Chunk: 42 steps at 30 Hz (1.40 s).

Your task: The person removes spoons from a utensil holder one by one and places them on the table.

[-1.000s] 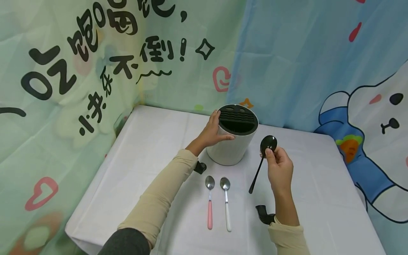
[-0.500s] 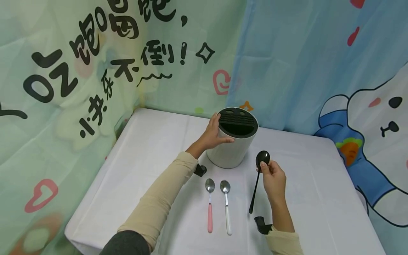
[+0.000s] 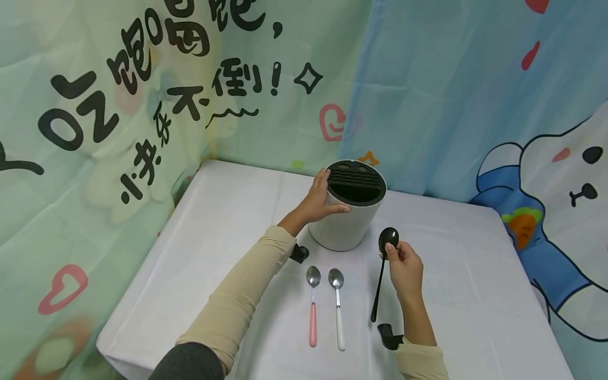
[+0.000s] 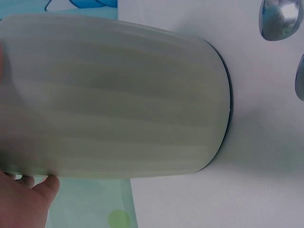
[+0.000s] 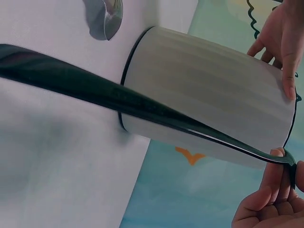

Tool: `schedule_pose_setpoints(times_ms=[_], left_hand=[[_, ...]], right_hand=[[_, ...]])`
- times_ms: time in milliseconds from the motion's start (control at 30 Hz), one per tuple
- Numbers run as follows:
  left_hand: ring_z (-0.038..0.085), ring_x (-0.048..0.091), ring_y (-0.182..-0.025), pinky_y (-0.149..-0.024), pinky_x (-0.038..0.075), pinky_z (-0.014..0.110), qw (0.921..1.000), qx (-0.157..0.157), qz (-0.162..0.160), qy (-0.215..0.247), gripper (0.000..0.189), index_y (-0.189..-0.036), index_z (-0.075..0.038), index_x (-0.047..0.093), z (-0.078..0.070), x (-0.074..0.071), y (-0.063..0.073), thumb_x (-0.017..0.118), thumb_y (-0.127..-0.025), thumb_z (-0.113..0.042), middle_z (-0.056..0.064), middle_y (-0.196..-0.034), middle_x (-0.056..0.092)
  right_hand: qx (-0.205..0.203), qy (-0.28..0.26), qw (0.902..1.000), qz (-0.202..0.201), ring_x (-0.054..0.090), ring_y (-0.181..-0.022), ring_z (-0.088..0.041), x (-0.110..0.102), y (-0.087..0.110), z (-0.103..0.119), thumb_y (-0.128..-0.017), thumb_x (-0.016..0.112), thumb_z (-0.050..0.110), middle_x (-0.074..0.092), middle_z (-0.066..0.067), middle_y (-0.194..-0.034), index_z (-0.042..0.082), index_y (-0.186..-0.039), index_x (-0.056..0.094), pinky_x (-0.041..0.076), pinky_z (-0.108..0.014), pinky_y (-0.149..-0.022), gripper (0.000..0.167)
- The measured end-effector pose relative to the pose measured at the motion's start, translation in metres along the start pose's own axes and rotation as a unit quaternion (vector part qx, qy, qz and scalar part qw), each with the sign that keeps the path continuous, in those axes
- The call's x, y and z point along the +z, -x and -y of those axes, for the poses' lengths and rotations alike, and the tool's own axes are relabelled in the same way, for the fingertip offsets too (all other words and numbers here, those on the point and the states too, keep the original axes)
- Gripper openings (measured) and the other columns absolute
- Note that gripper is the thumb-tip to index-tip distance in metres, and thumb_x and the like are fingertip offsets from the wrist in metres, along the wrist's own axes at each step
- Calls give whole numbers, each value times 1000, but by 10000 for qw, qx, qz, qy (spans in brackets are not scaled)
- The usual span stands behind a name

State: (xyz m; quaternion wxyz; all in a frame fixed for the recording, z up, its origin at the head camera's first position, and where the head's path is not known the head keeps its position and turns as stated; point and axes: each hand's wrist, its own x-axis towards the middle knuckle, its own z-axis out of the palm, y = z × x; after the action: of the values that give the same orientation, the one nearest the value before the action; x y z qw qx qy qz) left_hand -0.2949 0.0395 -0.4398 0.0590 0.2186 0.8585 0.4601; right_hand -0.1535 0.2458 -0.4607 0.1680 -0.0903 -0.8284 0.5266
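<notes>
A white round utensil holder (image 3: 343, 228) with a black slotted top stands at the back of the table, tilted slightly in the head view. My left hand (image 3: 314, 205) holds its upper side, thumb in front and fingers along the left. In front and to the right, my right hand (image 3: 408, 269) pinches a black spoon (image 3: 388, 237) where the bowl meets the handle. The bowl is uppermost and the handle hangs down. The long handle (image 5: 142, 108) crosses the right wrist view. Two metal spoons lie side by side: one pink-handled (image 3: 313, 323), one white-handled (image 3: 340, 324).
A white cloth (image 3: 480, 295) covers the table. Printed curtains (image 3: 266, 132) hang along its left and back edges. Black wrist mounts (image 3: 390, 338) show at both sleeves, the right one close to the black spoon's lower end.
My right hand has come down and toward me with the black spoon, drifting a little left, and the spoon hangs more upright. My left hand stays on the utensil holder.
</notes>
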Motion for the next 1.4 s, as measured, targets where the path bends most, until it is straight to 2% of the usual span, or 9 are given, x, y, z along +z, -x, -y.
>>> schedule_pose_setpoints(times_ms=[200, 233, 367, 567, 1100, 1400], left_hand=[[25, 3, -142, -111, 20, 46, 10000, 3, 22, 23, 107, -148, -13, -4, 0, 0, 1, 72, -77, -39, 9, -154, -8], [25, 3, -142, -111, 20, 46, 10000, -2, 25, 8, 107, -148, -13, -4, -1, 0, 0, 71, -77, -39, 9, -154, -8], [26, 3, -142, -111, 20, 47, 10000, 19, 27, -37, 107, -148, -12, -5, -1, 0, 0, 71, -77, -39, 10, -154, -8], [25, 3, -142, -111, 19, 46, 10000, -40, 65, -27, 107, -148, -13, -5, -2, 0, 0, 71, -77, -39, 8, -154, -9], [25, 4, -142, -111, 20, 45, 9999, -57, 18, -150, 107, -148, -12, -4, -2, -1, 0, 71, -77, -40, 8, -154, -8], [25, 4, -142, -112, 20, 44, 9997, -73, 14, -247, 107, -148, -12, -4, -1, -1, 0, 71, -77, -41, 10, -154, -7]], right_hand=[[256, 117, 9996, 16, 53, -63, 10, 3, 5, 13, -91, 57, 25, 68, -2, -76, -3, -96, 62, 33, -24, -65, 29], [414, 370, 9985, 30, 52, -63, 12, 3, 6, 20, -93, 54, 24, 68, -4, -77, -5, -98, 61, 34, -24, -65, 30], [670, 623, 9957, 149, 51, -62, 14, 6, 5, 19, -93, 53, 19, 69, -8, -82, -4, -100, 61, 35, -21, -65, 25], [692, 942, 9927, 285, 46, -59, 16, 10, 4, 6, -93, 53, 17, 69, -16, -83, -5, -100, 62, 33, -24, -64, 25], [788, 1252, 9875, 543, 47, -64, -8, 18, 5, -20, -93, 52, 16, 67, -16, -78, -6, -92, 61, 34, -25, -61, 24], [916, 1350, 9827, 874, 46, -64, -10, 22, 6, -32, -93, 51, 16, 64, -9, -72, -6, -93, 61, 36, -25, -60, 24]])
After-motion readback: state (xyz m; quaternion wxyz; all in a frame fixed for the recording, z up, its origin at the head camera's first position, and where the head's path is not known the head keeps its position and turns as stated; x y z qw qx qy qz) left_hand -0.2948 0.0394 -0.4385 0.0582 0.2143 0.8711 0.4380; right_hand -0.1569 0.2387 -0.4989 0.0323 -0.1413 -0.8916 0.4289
